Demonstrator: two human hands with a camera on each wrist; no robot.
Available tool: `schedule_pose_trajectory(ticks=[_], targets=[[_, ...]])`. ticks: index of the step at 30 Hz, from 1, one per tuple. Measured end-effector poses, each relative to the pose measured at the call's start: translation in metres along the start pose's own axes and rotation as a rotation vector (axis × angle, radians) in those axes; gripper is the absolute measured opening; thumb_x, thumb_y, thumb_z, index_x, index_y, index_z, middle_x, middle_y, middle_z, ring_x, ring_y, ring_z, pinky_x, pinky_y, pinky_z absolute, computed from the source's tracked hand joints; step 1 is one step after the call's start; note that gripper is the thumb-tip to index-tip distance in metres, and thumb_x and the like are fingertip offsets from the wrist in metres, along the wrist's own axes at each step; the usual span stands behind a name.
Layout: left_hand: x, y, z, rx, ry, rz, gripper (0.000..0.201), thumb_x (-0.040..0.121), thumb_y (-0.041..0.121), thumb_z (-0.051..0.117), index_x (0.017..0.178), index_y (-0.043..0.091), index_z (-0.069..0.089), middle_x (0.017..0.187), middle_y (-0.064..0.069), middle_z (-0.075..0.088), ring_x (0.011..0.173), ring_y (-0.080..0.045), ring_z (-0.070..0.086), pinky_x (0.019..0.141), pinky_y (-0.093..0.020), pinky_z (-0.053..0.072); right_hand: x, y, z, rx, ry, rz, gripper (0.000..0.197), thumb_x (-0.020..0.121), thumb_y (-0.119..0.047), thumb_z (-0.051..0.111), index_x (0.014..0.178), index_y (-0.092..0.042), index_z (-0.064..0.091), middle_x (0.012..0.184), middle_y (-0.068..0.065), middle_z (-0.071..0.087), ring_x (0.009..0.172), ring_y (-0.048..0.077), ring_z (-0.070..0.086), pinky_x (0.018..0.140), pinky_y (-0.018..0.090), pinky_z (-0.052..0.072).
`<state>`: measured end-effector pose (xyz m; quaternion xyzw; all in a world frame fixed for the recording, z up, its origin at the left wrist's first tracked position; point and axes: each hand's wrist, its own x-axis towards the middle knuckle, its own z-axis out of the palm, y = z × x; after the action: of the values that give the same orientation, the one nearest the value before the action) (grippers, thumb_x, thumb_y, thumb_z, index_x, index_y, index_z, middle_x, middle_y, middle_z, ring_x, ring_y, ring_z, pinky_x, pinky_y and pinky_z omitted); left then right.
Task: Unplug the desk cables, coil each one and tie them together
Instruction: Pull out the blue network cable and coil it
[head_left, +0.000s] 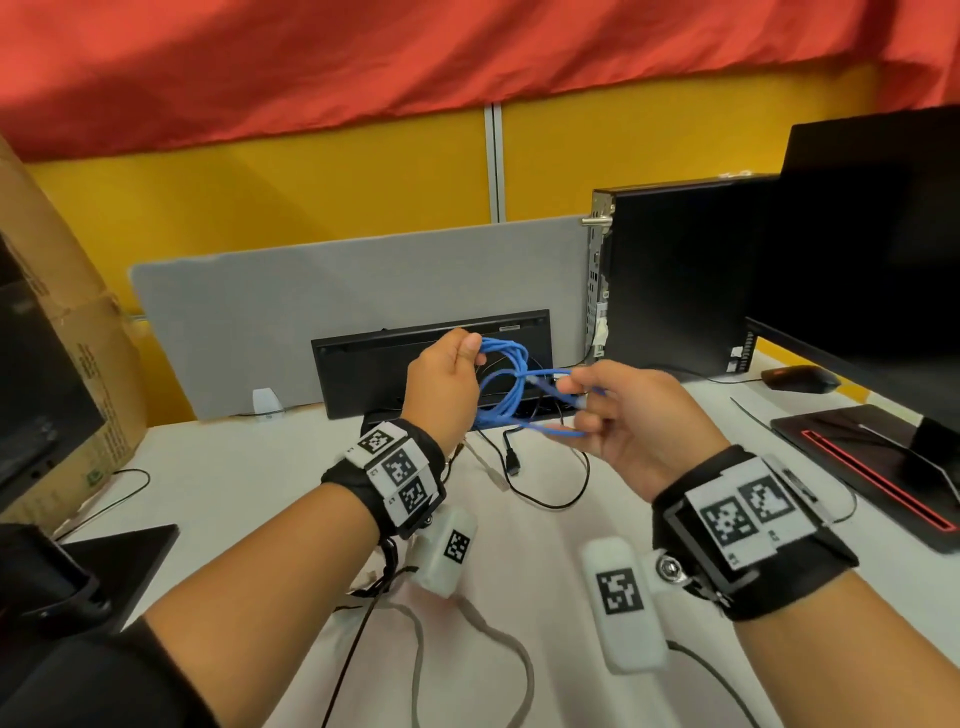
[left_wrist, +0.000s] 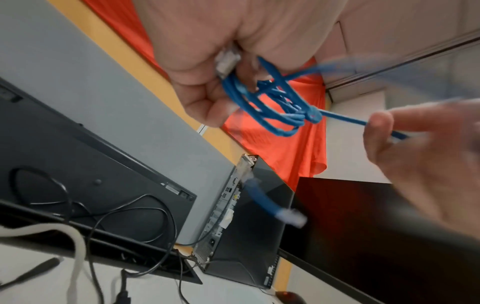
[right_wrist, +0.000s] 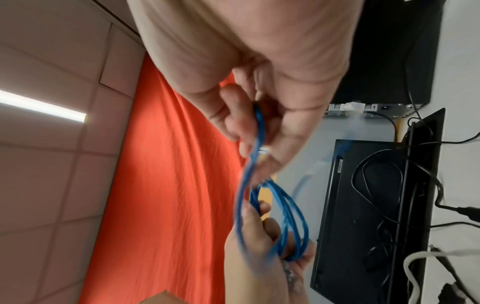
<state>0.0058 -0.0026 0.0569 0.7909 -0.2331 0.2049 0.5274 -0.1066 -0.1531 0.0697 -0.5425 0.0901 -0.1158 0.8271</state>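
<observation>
A blue network cable hangs in several loops above the desk. My left hand grips the top of the coil, with a clear plug tucked in its fist. My right hand pinches the cable's free end and holds it taut across the coil, where it wraps the loops. Another clear plug dangles blurred below. On the desk lie a black cable with its plug free, and a grey cable near me.
A black keyboard leans upright against a grey divider panel. A black desktop PC and a monitor stand right, with a mouse. A cardboard box is at left.
</observation>
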Motion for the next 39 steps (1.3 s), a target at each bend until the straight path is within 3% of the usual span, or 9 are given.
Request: schedule_pose_trajectory(ticks=[3, 6, 10, 16, 22, 25, 29, 34, 39], targets=[[0.007, -0.008, -0.005, -0.018, 0.046, -0.097, 0.036, 0.103, 0.029, 0.037, 0.071, 0.021, 0.051, 0.063, 0.0, 0.048, 0.059, -0.022, 0.05, 0.065, -0.046, 0.052, 0.006, -0.008, -0.01, -0.167, 0.03, -0.085, 0.017, 0.08, -0.006, 0.067, 0.094, 0.004, 0.069, 0.049, -0.007, 0.024, 0.038, 0.009, 0.02, 0.034, 0.018, 0.023], [0.01, -0.014, -0.006, -0.057, 0.073, -0.176, 0.036, 0.103, 0.03, 0.036, 0.073, 0.017, 0.052, 0.059, 0.001, 0.042, 0.052, -0.017, 0.042, 0.058, -0.041, 0.047, 0.011, -0.015, -0.02, -0.621, 0.097, -0.418, 0.009, 0.083, -0.015, 0.069, 0.08, -0.012, 0.078, 0.048, -0.011, 0.047, 0.04, 0.004, 0.04, 0.039, 0.014, 0.034], [0.009, -0.009, -0.002, -0.343, 0.116, -0.33, 0.037, 0.104, 0.031, 0.035, 0.076, 0.014, 0.051, 0.052, 0.003, 0.028, 0.037, -0.009, 0.026, 0.042, -0.023, 0.029, 0.013, -0.015, -0.031, -1.167, 0.133, -0.634, 0.017, 0.091, -0.031, 0.061, 0.1, -0.036, 0.075, 0.082, -0.012, 0.071, 0.079, 0.007, 0.063, 0.072, 0.025, 0.053], [0.009, -0.001, -0.001, -0.284, 0.128, -0.295, 0.037, 0.104, 0.03, 0.037, 0.073, 0.016, 0.052, 0.054, 0.003, 0.033, 0.042, -0.013, 0.032, 0.049, -0.027, 0.033, 0.008, -0.012, -0.039, -1.668, 0.234, -0.666, 0.02, 0.091, -0.052, 0.05, 0.096, -0.047, 0.07, 0.061, -0.017, 0.057, 0.06, 0.01, 0.055, 0.046, 0.017, 0.032], [0.017, -0.016, -0.017, -0.113, 0.228, -0.244, 0.039, 0.103, 0.029, 0.037, 0.068, 0.018, 0.051, 0.063, -0.001, 0.046, 0.057, -0.02, 0.045, 0.06, -0.037, 0.041, 0.012, -0.023, -0.057, -1.561, 0.216, -0.557, 0.038, 0.087, -0.06, 0.049, 0.068, -0.032, 0.066, 0.057, -0.009, 0.056, 0.055, 0.008, 0.053, 0.047, 0.023, 0.038], [0.015, -0.012, -0.01, -0.169, 0.219, -0.286, 0.04, 0.104, 0.03, 0.037, 0.068, 0.018, 0.05, 0.062, 0.003, 0.043, 0.052, -0.016, 0.039, 0.059, -0.034, 0.039, 0.017, -0.013, -0.053, -1.491, 0.135, -0.474, 0.022, 0.094, -0.04, 0.055, 0.085, -0.029, 0.072, 0.061, -0.006, 0.059, 0.058, 0.012, 0.054, 0.05, 0.023, 0.036], [0.007, 0.0, 0.002, -0.2, 0.183, -0.274, 0.037, 0.104, 0.031, 0.037, 0.07, 0.02, 0.05, 0.063, 0.005, 0.044, 0.053, -0.014, 0.041, 0.058, -0.031, 0.038, 0.015, 0.003, -0.039, -1.407, 0.021, -0.521, 0.029, 0.094, -0.02, 0.055, 0.12, -0.025, 0.069, 0.107, 0.0, 0.07, 0.096, 0.016, 0.062, 0.085, 0.02, 0.044], [-0.004, 0.01, 0.014, -0.172, 0.182, -0.229, 0.036, 0.104, 0.029, 0.037, 0.073, 0.017, 0.051, 0.067, 0.006, 0.049, 0.059, -0.013, 0.046, 0.059, -0.028, 0.042, 0.001, 0.014, -0.009, -1.175, -0.037, -0.724, 0.028, 0.086, -0.015, 0.062, 0.112, -0.02, 0.072, 0.069, -0.014, 0.053, 0.064, -0.002, 0.048, 0.07, 0.012, 0.039], [-0.007, 0.018, 0.02, -0.187, 0.199, -0.225, 0.036, 0.103, 0.031, 0.037, 0.073, 0.02, 0.052, 0.067, 0.008, 0.05, 0.056, -0.01, 0.047, 0.058, -0.02, 0.043, -0.003, 0.015, 0.001, -1.184, -0.031, -0.712, 0.015, 0.089, -0.028, 0.066, 0.095, -0.021, 0.078, 0.065, -0.013, 0.062, 0.057, -0.001, 0.056, 0.068, 0.023, 0.053]])
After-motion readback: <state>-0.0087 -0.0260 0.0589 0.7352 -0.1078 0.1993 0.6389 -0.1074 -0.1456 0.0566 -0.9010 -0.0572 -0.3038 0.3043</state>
